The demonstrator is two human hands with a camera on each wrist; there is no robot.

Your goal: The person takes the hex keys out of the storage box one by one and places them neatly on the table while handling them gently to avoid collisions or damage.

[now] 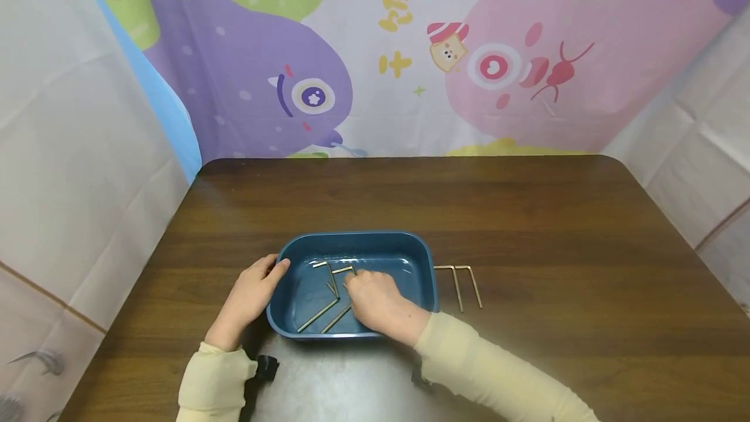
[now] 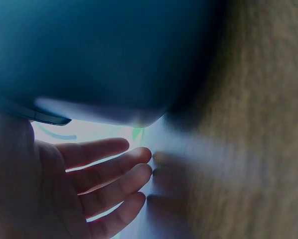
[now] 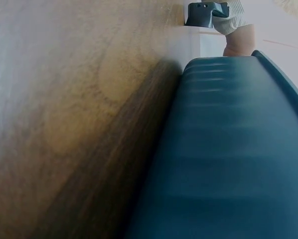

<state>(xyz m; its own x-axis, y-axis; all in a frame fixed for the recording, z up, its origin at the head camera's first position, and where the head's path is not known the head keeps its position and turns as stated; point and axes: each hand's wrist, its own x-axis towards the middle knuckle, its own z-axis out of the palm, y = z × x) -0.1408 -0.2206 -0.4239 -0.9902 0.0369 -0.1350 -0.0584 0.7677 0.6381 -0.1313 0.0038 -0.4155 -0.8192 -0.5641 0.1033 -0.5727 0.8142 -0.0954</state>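
A blue rectangular tray (image 1: 351,238) stands on the table with several L-shaped, brass-coloured metal rods (image 1: 318,316) inside. My left hand (image 1: 249,295) is at its left end, the thumb lying over the rim. In the left wrist view the other fingers (image 2: 114,191) of that hand are extended beside the tray's outer wall, near the table. Inside the tray, my right hand (image 1: 377,298) is curled at one L-shaped metal rod (image 1: 343,270), apparently pinching it; its fingertips are hidden. The right wrist view shows only the tray's outer side (image 3: 228,149), not that hand.
Two more L-shaped metal rods (image 1: 465,288) lie side by side on the table, just right of the tray. The brown wooden table (image 1: 527,213) extends behind and to both sides. A patterned cloth (image 1: 398,116) hangs along its back edge.
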